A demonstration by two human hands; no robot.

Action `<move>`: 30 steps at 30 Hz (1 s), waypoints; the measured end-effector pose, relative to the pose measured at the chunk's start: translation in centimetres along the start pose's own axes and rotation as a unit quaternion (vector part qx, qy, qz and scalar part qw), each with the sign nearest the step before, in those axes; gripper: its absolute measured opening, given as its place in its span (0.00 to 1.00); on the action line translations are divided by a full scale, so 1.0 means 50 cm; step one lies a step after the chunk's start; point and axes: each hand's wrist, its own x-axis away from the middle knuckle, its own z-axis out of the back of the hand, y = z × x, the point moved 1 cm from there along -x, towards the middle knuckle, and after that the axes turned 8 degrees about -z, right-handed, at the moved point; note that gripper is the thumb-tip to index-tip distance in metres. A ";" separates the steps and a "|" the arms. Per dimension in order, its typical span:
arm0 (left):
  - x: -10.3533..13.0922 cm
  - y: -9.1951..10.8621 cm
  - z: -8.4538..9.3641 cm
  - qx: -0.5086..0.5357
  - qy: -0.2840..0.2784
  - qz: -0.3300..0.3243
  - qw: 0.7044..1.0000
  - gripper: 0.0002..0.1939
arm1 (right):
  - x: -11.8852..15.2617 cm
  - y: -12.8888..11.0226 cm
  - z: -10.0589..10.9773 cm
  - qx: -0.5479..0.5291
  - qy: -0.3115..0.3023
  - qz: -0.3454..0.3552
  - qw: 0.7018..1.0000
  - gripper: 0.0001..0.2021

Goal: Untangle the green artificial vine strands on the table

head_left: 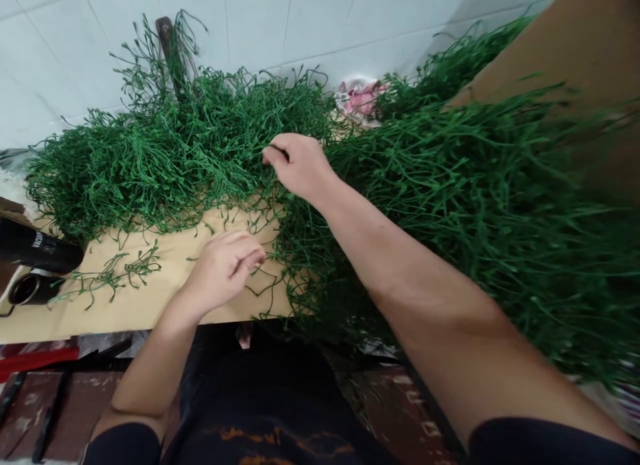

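- The fingers [254, 258] of the left hand [223, 268] are curled in with their tips close together; I cannot tell whether they pinch a thin stem.
- That hand is above the tan tabletop [125, 308], near a few loose stems.
- The right hand [299, 160] reaches farther forward, its fingers bent toward the thumb; I cannot tell whether anything is held between them.
- It is over the near edge of the greenery, where two heaps meet.
- One heap of green stems [165, 152] with small tips spreads along the tiled wall [260, 25], from the left side to the middle.
- A second green heap [475, 205] fills the right side, partly behind the right forearm, and is blurred toward the edge.
- A small sprig [117, 272] lies apart on the tabletop, left of the left hand.
- At the far left, a black bottle [37, 244] lies tilted beside a dark cup [37, 288] with its round mouth showing.
- Pink and white cloth [361, 100] shows near the wall, between the heaps.
- A brown cardboard sheet [565, 42] slants at the upper right.
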 end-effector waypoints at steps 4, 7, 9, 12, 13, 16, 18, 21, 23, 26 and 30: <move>-0.024 -0.018 -0.032 -0.037 -0.040 0.019 0.998 0.10 | 0.029 -0.045 -0.005 -0.051 -0.081 0.077 0.992 0.08; -0.020 -0.052 -0.021 -0.055 0.070 0.081 0.993 0.09 | 0.039 -0.051 -0.005 -0.094 -0.114 0.068 0.987 0.08; -0.016 -0.078 -0.003 -0.054 0.190 0.126 0.972 0.11 | 0.042 -0.051 -0.003 -0.131 -0.143 0.061 0.979 0.08; -0.027 -0.112 0.012 0.001 0.281 0.153 0.947 0.23 | 0.046 -0.062 -0.003 -0.190 -0.185 0.069 0.962 0.10; -0.035 -0.119 0.012 0.040 0.272 0.154 0.949 0.24 | 0.047 -0.068 -0.004 -0.205 -0.194 0.071 0.957 0.11; -0.055 -0.130 0.002 0.139 0.227 0.161 0.950 0.21 | 0.050 -0.080 -0.009 -0.214 -0.204 0.067 0.953 0.12; -0.058 -0.131 -0.001 0.151 0.221 0.177 0.947 0.18 | 0.051 -0.078 -0.011 -0.194 -0.199 0.067 0.958 0.13; -0.049 -0.128 0.002 0.139 0.204 0.186 0.951 0.20 | 0.054 -0.071 -0.014 -0.151 -0.177 0.060 0.971 0.14; -0.041 -0.124 0.004 0.133 0.182 0.180 0.957 0.21 | 0.055 -0.071 -0.019 -0.117 -0.156 0.056 0.979 0.14; -0.023 -0.109 0.009 0.121 0.175 0.173 0.962 0.21 | 0.046 -0.074 -0.031 -0.085 -0.130 0.096 0.983 0.12; 0.026 -0.064 0.030 0.094 0.175 0.112 0.974 0.22 | -0.001 -0.021 -0.027 -0.048 -0.044 0.016 0.998 0.12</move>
